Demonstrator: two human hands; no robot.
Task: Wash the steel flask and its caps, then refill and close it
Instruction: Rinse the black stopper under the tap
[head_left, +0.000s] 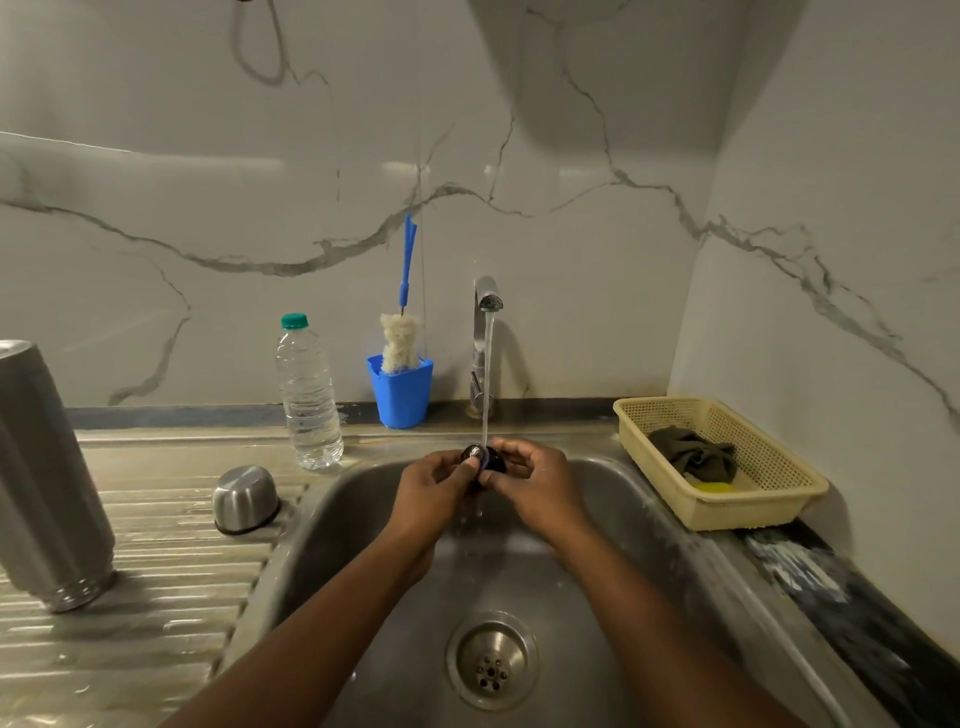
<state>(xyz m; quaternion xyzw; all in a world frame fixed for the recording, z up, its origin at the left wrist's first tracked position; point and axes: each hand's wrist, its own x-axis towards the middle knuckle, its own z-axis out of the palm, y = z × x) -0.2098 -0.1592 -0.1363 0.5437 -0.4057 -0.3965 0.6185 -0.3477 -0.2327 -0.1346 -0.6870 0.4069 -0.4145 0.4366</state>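
The steel flask (44, 478) stands upside down on the draining board at the far left. Its steel outer cap (244, 498) lies mouth down near the sink's left rim. Over the sink (649, 530), my left hand (434, 493) and my right hand (535, 480) together hold a small black inner cap (488, 458) under the running water from the tap (487, 306). Fingers of both hands curl round the cap, which is partly hidden by them.
A clear plastic water bottle (307, 395) with a green lid stands behind the sink. A blue cup (400, 392) holds a bottle brush (400, 343). A cream basket (727, 467) with a dark cloth sits at the right. The drain (492, 660) lies below my hands.
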